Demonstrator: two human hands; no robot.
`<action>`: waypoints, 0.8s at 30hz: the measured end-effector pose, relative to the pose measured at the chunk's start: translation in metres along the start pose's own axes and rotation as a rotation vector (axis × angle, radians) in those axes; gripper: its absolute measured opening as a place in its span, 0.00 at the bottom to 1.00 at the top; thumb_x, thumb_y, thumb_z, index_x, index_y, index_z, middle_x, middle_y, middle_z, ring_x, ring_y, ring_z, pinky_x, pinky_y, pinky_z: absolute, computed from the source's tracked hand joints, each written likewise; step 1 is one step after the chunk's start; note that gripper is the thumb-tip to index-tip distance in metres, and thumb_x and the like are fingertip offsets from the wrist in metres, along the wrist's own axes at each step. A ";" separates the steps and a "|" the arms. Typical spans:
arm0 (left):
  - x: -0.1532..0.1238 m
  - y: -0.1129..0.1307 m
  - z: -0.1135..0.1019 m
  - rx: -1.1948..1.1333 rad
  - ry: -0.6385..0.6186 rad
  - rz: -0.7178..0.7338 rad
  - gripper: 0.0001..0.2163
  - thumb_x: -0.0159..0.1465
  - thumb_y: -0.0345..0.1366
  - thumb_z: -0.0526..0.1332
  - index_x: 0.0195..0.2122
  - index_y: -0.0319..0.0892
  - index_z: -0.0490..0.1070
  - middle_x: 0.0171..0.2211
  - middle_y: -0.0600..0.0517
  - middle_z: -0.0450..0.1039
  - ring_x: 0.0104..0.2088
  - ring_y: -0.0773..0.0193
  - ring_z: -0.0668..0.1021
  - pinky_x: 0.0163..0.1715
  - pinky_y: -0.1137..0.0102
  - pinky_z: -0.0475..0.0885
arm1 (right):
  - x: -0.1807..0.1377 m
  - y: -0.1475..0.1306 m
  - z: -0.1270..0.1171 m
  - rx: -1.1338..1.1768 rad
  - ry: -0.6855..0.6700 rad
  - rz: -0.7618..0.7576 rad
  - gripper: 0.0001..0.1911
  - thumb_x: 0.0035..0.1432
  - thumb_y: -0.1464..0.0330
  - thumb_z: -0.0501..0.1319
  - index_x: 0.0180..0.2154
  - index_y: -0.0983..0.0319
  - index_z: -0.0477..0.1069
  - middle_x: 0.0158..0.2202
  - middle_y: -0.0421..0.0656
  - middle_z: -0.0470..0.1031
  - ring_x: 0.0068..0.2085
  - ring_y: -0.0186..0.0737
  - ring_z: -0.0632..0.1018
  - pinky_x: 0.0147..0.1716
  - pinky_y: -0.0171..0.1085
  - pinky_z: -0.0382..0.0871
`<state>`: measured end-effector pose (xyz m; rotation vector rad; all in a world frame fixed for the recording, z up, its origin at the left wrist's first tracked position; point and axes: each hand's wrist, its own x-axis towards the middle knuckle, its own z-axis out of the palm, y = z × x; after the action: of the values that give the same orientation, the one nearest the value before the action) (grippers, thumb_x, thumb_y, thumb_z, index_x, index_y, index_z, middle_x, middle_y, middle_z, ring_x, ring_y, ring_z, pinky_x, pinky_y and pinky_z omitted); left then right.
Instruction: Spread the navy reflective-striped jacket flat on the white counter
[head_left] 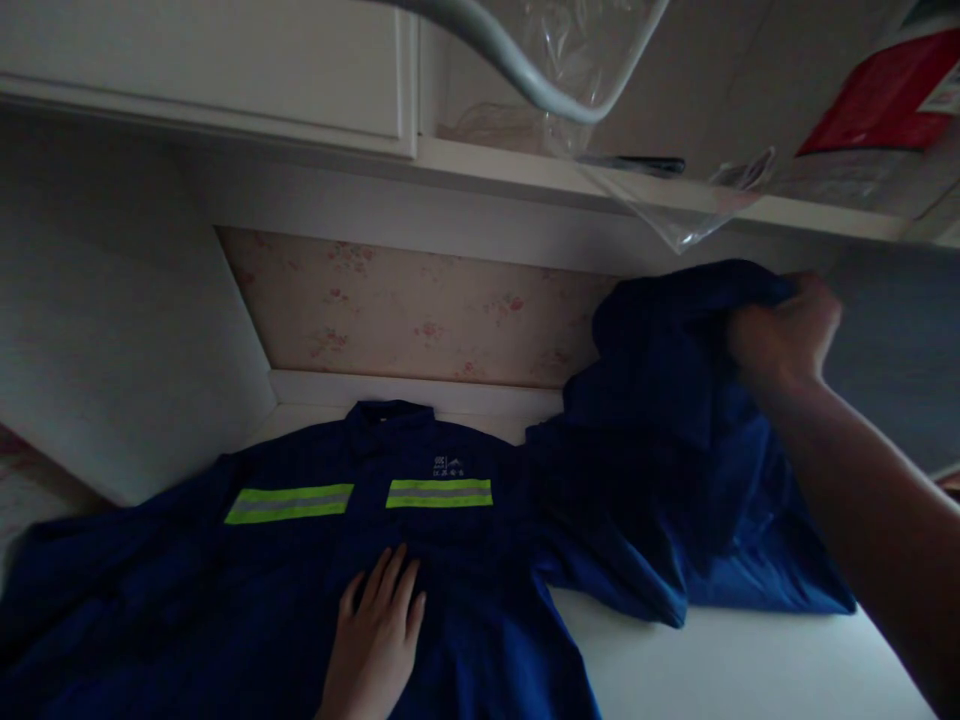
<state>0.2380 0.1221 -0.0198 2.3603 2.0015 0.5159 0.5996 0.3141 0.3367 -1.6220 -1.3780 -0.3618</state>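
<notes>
A dark blue work jacket [465,560] with two yellow-green reflective stripes [439,493] lies front up on a white surface [720,660], collar toward the wall. My left hand [379,625] rests flat on the jacket's chest, fingers spread, just below the stripes. My right hand [784,335] is raised at the right and grips the jacket's sleeve [667,400], lifting the bunched cloth off the surface.
A floral-papered wall [420,310] stands behind the jacket. Overhead are white cupboards [225,70] and a shelf holding a clear plastic bag [660,190], a dark pen [637,163] and a red package [885,95]. A pale slanted panel [112,300] closes the left side.
</notes>
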 end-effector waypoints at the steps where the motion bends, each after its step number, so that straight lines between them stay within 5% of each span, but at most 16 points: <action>1: 0.000 0.001 -0.001 -0.041 -0.003 -0.008 0.19 0.69 0.41 0.50 0.58 0.47 0.70 0.61 0.46 0.67 0.61 0.47 0.68 0.56 0.47 0.64 | -0.002 -0.014 0.002 0.004 0.041 -0.002 0.18 0.57 0.69 0.55 0.47 0.72 0.69 0.44 0.52 0.75 0.46 0.47 0.75 0.43 0.43 0.67; 5: 0.005 -0.006 -0.014 -0.456 -0.070 -0.210 0.20 0.68 0.47 0.51 0.57 0.47 0.70 0.61 0.45 0.68 0.62 0.49 0.67 0.61 0.46 0.59 | -0.036 -0.072 0.006 0.157 0.102 -0.233 0.13 0.59 0.67 0.55 0.42 0.66 0.71 0.38 0.42 0.74 0.43 0.40 0.75 0.44 0.40 0.65; 7: 0.008 -0.018 -0.032 -0.882 -0.079 -0.433 0.23 0.67 0.52 0.49 0.57 0.47 0.68 0.60 0.44 0.69 0.60 0.50 0.70 0.59 0.48 0.63 | -0.071 -0.100 0.007 0.250 -0.048 -0.421 0.09 0.57 0.67 0.58 0.37 0.64 0.71 0.33 0.39 0.72 0.38 0.39 0.75 0.43 0.40 0.66; 10: 0.010 -0.047 -0.065 -1.591 0.053 -0.778 0.27 0.65 0.58 0.49 0.55 0.45 0.67 0.58 0.41 0.69 0.57 0.47 0.73 0.52 0.50 0.72 | -0.138 -0.125 0.012 0.314 -0.662 -0.710 0.18 0.53 0.60 0.65 0.43 0.63 0.72 0.40 0.42 0.74 0.43 0.45 0.75 0.45 0.43 0.68; 12: 0.007 -0.069 -0.085 -1.825 0.144 -0.966 0.28 0.62 0.59 0.53 0.54 0.45 0.68 0.56 0.42 0.71 0.55 0.45 0.74 0.47 0.49 0.74 | -0.184 -0.127 0.018 0.354 -1.105 -0.828 0.30 0.51 0.56 0.69 0.53 0.62 0.69 0.49 0.47 0.73 0.50 0.50 0.74 0.49 0.44 0.68; 17: -0.011 -0.103 -0.100 -1.698 0.123 -1.259 0.27 0.59 0.52 0.63 0.58 0.48 0.67 0.55 0.45 0.73 0.54 0.46 0.75 0.44 0.54 0.76 | -0.261 -0.103 0.028 0.619 -1.685 -0.868 0.30 0.58 0.60 0.64 0.60 0.62 0.65 0.51 0.50 0.75 0.50 0.44 0.77 0.49 0.37 0.69; 20: -0.014 -0.108 -0.099 -1.603 0.191 -1.275 0.24 0.58 0.44 0.66 0.56 0.47 0.69 0.55 0.46 0.73 0.53 0.49 0.76 0.47 0.55 0.75 | -0.275 -0.080 0.040 0.573 -1.600 -0.769 0.36 0.53 0.58 0.67 0.62 0.55 0.62 0.58 0.49 0.70 0.57 0.48 0.71 0.56 0.44 0.64; 24: -0.004 -0.110 -0.113 -1.427 0.429 -1.206 0.18 0.52 0.34 0.70 0.45 0.44 0.74 0.45 0.52 0.79 0.48 0.57 0.78 0.54 0.61 0.70 | -0.277 -0.038 0.081 0.156 -1.361 -0.546 0.59 0.37 0.53 0.73 0.68 0.50 0.48 0.72 0.50 0.38 0.69 0.66 0.42 0.61 0.69 0.31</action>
<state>0.1033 0.1151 0.0622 0.1813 1.6340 1.5483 0.4495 0.2076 0.1115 -1.2748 -2.7614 0.7005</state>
